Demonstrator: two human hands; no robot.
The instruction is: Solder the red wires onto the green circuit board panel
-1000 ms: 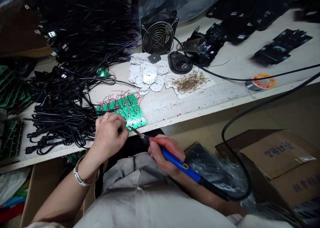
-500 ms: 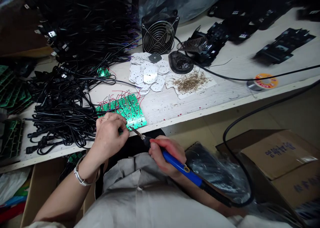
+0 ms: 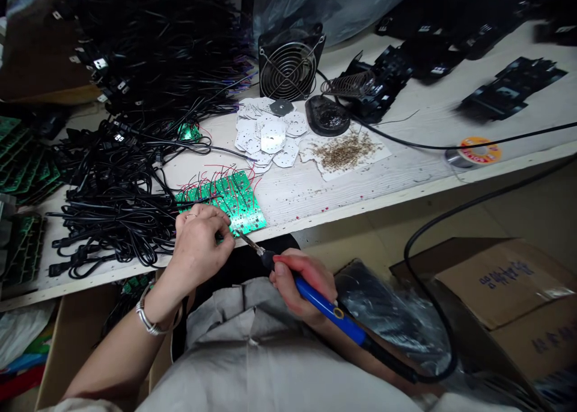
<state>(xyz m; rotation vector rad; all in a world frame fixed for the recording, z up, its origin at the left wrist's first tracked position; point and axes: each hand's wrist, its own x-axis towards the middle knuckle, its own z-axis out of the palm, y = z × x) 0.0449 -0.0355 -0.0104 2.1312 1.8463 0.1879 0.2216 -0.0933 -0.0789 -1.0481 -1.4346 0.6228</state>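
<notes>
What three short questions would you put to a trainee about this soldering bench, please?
1. True or false: the right hand holds the blue soldering iron.
2. What does the iron's tip point at? A: the green circuit board. B: the fan. C: the solder spool.
3. What is heaped just left of the board?
Key: 1 true; 2 A; 3 black cables.

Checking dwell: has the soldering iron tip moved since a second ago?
No. The soldering iron keeps its tip at the near edge of the green circuit board, beside the left hand; only the view shifted.
</notes>
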